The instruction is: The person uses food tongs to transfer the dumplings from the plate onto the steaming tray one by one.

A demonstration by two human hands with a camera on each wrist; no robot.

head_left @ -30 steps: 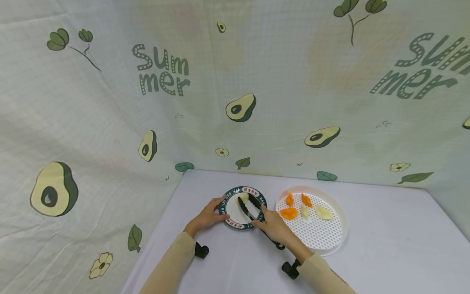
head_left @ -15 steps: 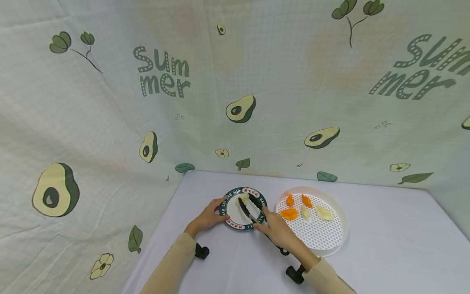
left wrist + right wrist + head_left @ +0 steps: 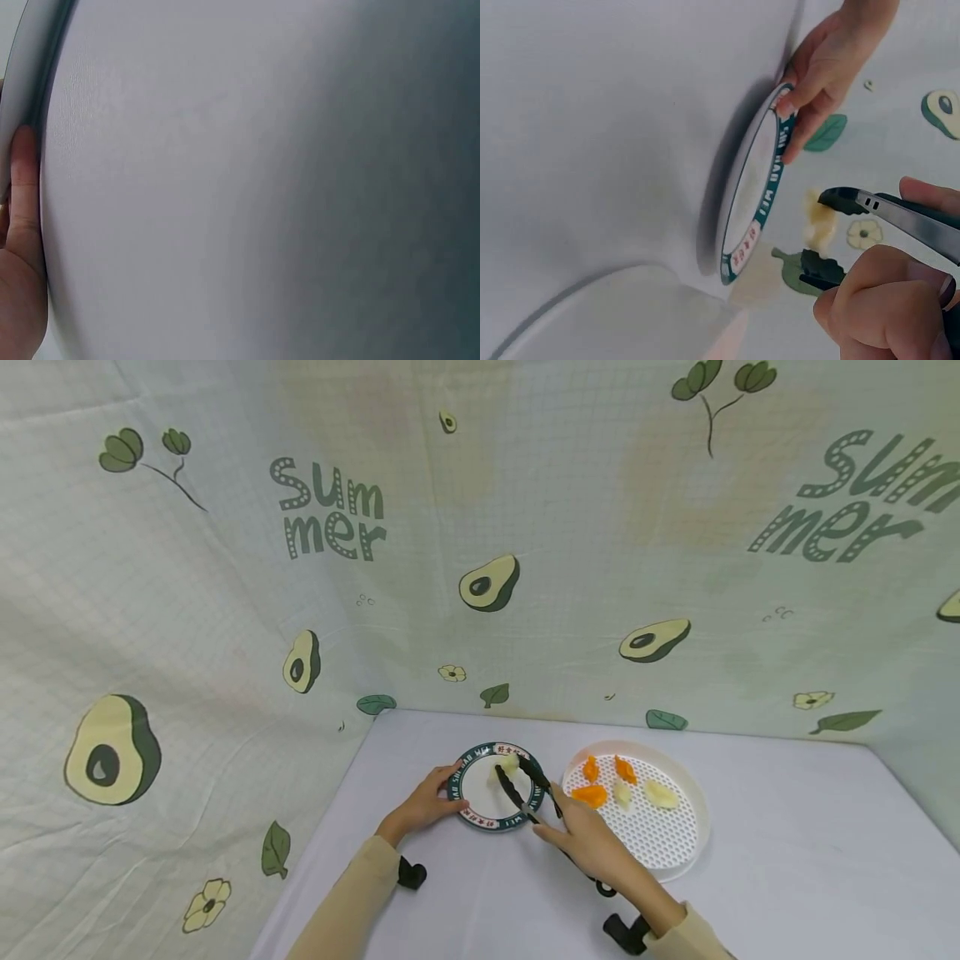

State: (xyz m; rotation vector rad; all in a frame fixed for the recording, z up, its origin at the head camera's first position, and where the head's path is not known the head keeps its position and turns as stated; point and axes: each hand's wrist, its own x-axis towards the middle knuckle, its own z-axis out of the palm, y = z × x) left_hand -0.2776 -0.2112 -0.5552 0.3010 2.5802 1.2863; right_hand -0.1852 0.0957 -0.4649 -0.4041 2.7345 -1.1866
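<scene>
My left hand (image 3: 423, 806) holds the left rim of a round white plate (image 3: 480, 817) with a dark green lettered border. In the right wrist view its thumb lies over the rim of the plate (image 3: 756, 176). My right hand (image 3: 592, 839) grips black-tipped metal tongs (image 3: 513, 790). Between the tong tips is a pale yellow piece of food (image 3: 821, 225), held up off the plate in the right wrist view. From the head it overlaps the plate's upper right part. The left wrist view shows only part of the left hand (image 3: 24, 225) and the plate's edge.
Right of the plate stands a round white tray (image 3: 702, 835) with a perforated bottom. Several pieces lie on it: orange ones (image 3: 590, 795) and pale yellow ones (image 3: 661, 794). A printed cloth (image 3: 555, 677) rises behind the table.
My right hand has moved right and a little toward me with the tongs. The pale yellow piece has shifted right between the tips. My left hand and the plate stay in place.
</scene>
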